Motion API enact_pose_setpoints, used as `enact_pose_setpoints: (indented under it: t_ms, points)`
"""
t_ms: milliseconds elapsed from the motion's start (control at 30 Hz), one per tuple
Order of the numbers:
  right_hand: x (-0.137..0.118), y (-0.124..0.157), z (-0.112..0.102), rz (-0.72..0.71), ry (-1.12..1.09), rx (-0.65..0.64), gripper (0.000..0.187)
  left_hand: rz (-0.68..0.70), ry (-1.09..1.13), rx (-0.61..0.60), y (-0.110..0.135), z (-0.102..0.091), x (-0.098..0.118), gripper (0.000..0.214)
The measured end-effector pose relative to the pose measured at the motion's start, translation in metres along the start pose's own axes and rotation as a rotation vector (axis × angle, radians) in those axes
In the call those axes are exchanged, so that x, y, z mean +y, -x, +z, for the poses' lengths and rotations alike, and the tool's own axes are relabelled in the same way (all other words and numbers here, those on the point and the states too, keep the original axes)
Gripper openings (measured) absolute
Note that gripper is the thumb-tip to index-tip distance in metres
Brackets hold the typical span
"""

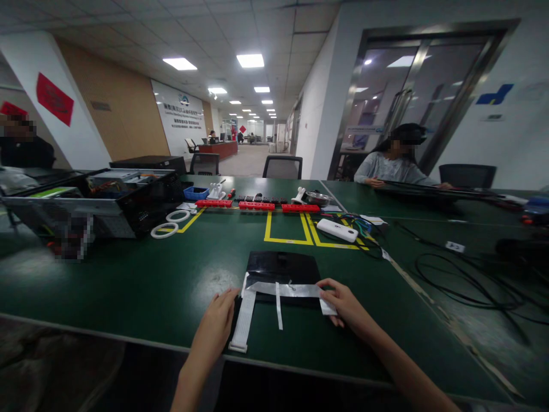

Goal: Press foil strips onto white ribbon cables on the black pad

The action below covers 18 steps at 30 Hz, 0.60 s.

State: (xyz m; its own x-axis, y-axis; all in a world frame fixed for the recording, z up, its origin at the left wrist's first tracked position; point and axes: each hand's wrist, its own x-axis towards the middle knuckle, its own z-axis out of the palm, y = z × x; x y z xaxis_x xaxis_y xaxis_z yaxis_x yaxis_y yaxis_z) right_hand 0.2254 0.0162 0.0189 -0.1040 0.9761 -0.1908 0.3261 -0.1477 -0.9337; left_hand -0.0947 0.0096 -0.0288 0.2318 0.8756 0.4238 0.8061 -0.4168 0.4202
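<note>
A long corridor-like office with a tiled ceiling and rows of lit panels fills the upper half of the frame, and a steel-framed glass door [412, 97] stands at the upper right. A dark green table [128, 286] spans the whole lower half, marked mid-frame with yellow tape outlines [285, 239]. An open computer case [107, 206] sits at the left, and a seated person [392, 163] is at the table's far right side. Loose black cables [463, 280] trail across the right, and small parts along the far centre are too small to identify. Both forearms are cut off by the bottom edge. Low in the centre lies a black flat panel [281, 267] with a silvery strip [287, 290] across its near edge and a white ribbon cable [243, 320] running down from its left corner toward the table edge. The left hand [217, 323] lies flat and loosely spread, fingertips touching the cable's upper end. The right hand [345, 306] rests on the strip's right end, fingers bent; whether it pinches or only presses cannot be told.
</note>
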Motion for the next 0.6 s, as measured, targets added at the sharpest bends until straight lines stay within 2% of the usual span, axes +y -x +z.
enact_pose_setpoints:
  t_ms: [367, 600]
  points:
    - [-0.013, 0.004, -0.005, 0.073, -0.027, -0.032, 0.042, 0.01, -0.044, -0.059, 0.001, 0.001, -0.001, 0.045]
    - [-0.044, 0.013, -0.008, 0.077, 0.054, -0.059, 0.037, 0.005, -0.04, -0.065, 0.001, 0.001, -0.001, 0.045]
